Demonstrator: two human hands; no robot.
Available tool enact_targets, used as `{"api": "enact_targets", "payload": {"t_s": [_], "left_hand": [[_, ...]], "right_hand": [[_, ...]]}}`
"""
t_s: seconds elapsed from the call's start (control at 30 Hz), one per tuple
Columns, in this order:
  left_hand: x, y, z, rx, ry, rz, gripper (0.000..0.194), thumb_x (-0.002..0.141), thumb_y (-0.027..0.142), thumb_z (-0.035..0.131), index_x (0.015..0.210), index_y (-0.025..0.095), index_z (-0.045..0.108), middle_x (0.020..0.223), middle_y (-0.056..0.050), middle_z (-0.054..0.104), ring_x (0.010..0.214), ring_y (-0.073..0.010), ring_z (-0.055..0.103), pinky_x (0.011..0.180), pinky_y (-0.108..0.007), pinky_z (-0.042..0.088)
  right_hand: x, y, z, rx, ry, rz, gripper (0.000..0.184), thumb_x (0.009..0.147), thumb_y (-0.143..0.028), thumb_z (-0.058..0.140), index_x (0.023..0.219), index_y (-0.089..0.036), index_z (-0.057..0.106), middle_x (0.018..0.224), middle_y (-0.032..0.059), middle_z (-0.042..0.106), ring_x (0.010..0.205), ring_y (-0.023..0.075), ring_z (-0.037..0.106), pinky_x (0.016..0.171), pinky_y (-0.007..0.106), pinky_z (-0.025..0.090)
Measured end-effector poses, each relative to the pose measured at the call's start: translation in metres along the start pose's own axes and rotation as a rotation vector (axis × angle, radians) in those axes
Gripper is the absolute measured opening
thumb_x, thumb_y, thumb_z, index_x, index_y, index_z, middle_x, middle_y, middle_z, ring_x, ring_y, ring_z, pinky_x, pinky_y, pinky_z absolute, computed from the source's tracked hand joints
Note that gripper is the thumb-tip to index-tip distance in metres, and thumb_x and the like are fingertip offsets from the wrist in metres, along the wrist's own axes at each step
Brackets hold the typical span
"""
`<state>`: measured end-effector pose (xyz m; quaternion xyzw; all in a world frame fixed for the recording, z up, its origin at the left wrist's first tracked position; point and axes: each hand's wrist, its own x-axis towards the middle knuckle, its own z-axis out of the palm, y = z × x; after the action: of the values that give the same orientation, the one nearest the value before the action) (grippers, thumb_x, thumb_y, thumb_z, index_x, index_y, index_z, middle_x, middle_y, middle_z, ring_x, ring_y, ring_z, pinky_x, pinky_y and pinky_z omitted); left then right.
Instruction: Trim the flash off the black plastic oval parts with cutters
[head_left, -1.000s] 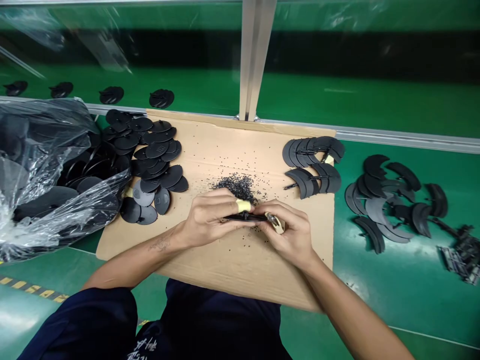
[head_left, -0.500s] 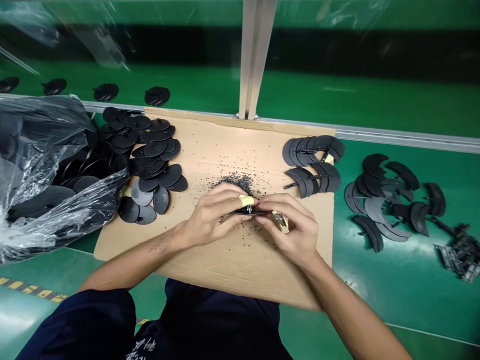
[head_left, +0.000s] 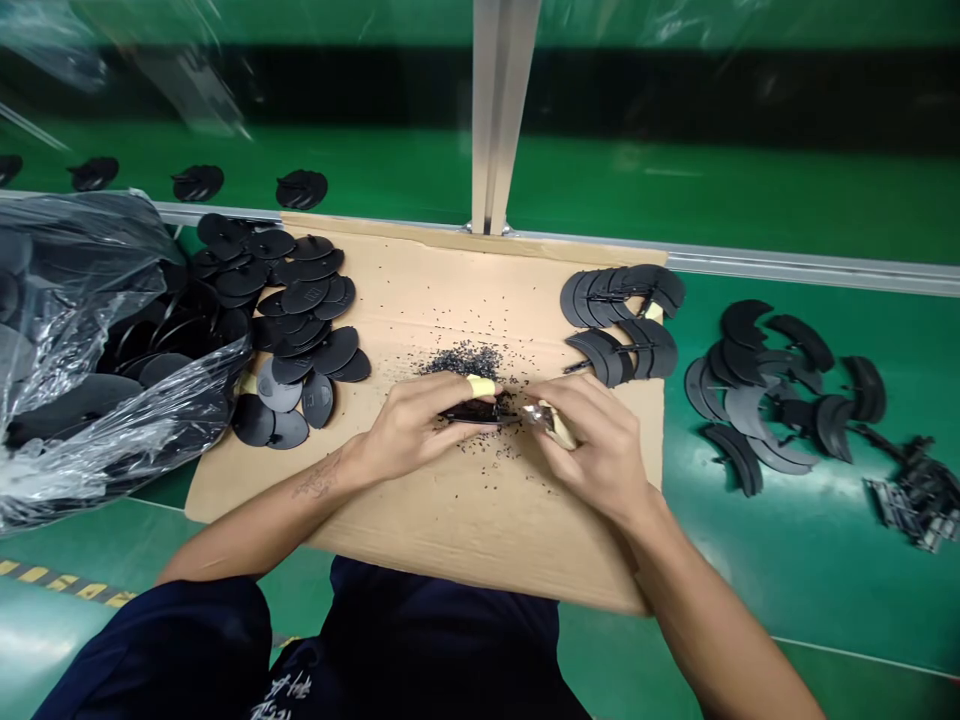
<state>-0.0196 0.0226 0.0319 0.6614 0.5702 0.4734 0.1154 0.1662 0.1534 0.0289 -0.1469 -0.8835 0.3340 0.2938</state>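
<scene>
My left hand (head_left: pixel 416 425), with yellow tape around one finger, pinches a black plastic part (head_left: pixel 471 412) seen nearly edge-on. My right hand (head_left: pixel 600 440) grips a small cutter (head_left: pixel 551 423) with a metal tip and a tape-wrapped handle, its tip close to the part's end. Just above my fingers lies a heap of black plastic crumbs (head_left: pixel 461 360) on a flattened cardboard sheet (head_left: pixel 442 515). More crumbs are scattered around my hands. Part of the black piece is hidden by my fingers.
Black oval discs (head_left: pixel 304 340) lie heaped on the cardboard's left side, beside a clear plastic bag (head_left: pixel 82 340) full of them. Curved black pieces (head_left: pixel 619 320) stand at the right, with more (head_left: pixel 765 400) and a tangle of black scrap (head_left: pixel 911 495) on the green bench.
My right hand has turned and shifted, bringing the cutter's metal tip into view by the part. My hands sit slightly higher in the picture, and the scene has drifted a little left.
</scene>
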Motion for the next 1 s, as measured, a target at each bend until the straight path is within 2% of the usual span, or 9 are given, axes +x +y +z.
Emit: {"api": "enact_targets", "payload": {"t_s": [0.13, 0.4, 0.63, 0.77, 0.83, 0.93, 1.0], "left_hand": [[0.001, 0.001, 0.0, 0.004, -0.016, 0.022, 0.022, 0.09, 0.027, 0.073, 0.109, 0.016, 0.07, 0.092, -0.006, 0.076, 0.082, -0.015, 0.07, 0.073, -0.029, 0.06], [0.001, 0.0, 0.001, -0.004, -0.032, 0.055, 0.02, 0.092, 0.028, 0.07, 0.109, 0.019, 0.071, 0.089, -0.005, 0.075, 0.078, -0.0137, 0.069, 0.069, -0.028, 0.058], [-0.002, -0.001, 0.002, -0.04, -0.018, 0.089, 0.021, 0.089, 0.027, 0.074, 0.109, 0.02, 0.071, 0.087, -0.004, 0.076, 0.076, -0.0133, 0.069, 0.067, -0.028, 0.057], [-0.001, -0.002, 0.003, -0.057, -0.075, 0.054, 0.019, 0.09, 0.027, 0.072, 0.106, 0.017, 0.071, 0.086, -0.005, 0.075, 0.075, -0.0135, 0.068, 0.066, -0.027, 0.056], [0.002, -0.002, 0.003, -0.036, -0.065, 0.029, 0.018, 0.09, 0.028, 0.073, 0.102, 0.015, 0.071, 0.083, -0.006, 0.074, 0.073, -0.0138, 0.067, 0.065, -0.027, 0.056], [0.008, 0.002, 0.001, 0.028, -0.04, 0.033, 0.019, 0.089, 0.029, 0.074, 0.1, 0.013, 0.072, 0.085, -0.008, 0.075, 0.076, -0.0154, 0.07, 0.069, -0.028, 0.059], [0.013, 0.006, -0.002, 0.106, -0.101, 0.079, 0.021, 0.087, 0.031, 0.075, 0.099, 0.015, 0.073, 0.09, -0.008, 0.077, 0.083, -0.016, 0.072, 0.078, -0.028, 0.061]], "right_hand": [[-0.003, 0.004, 0.004, -0.167, -0.092, -0.051, 0.031, 0.087, -0.012, 0.055, 0.114, -0.019, 0.07, 0.097, 0.008, 0.073, 0.081, 0.0225, 0.061, 0.072, 0.039, 0.048], [-0.005, 0.005, 0.003, -0.275, -0.096, -0.075, 0.03, 0.087, -0.014, 0.057, 0.113, -0.02, 0.07, 0.086, 0.0056, 0.07, 0.073, 0.0201, 0.055, 0.065, 0.035, 0.043], [-0.007, 0.0, 0.001, -0.436, -0.072, -0.155, 0.025, 0.091, -0.01, 0.053, 0.106, -0.019, 0.071, 0.073, 0.0044, 0.069, 0.068, 0.0187, 0.056, 0.062, 0.033, 0.042], [-0.007, 0.002, 0.002, -0.291, -0.116, -0.088, 0.023, 0.09, -0.009, 0.053, 0.101, -0.019, 0.07, 0.08, 0.005, 0.073, 0.07, 0.019, 0.063, 0.063, 0.032, 0.046], [-0.005, 0.005, 0.002, -0.239, -0.104, -0.072, 0.019, 0.09, -0.013, 0.056, 0.102, -0.019, 0.07, 0.085, 0.0062, 0.074, 0.074, 0.0201, 0.066, 0.065, 0.032, 0.048], [-0.002, 0.013, -0.001, -0.315, -0.032, -0.119, 0.018, 0.092, -0.018, 0.056, 0.103, -0.02, 0.069, 0.085, 0.0085, 0.074, 0.074, 0.0233, 0.066, 0.065, 0.035, 0.047], [-0.003, 0.023, -0.001, -0.352, -0.03, -0.168, 0.019, 0.093, -0.025, 0.055, 0.104, -0.021, 0.07, 0.085, 0.0118, 0.074, 0.076, 0.027, 0.066, 0.064, 0.039, 0.046]]}}
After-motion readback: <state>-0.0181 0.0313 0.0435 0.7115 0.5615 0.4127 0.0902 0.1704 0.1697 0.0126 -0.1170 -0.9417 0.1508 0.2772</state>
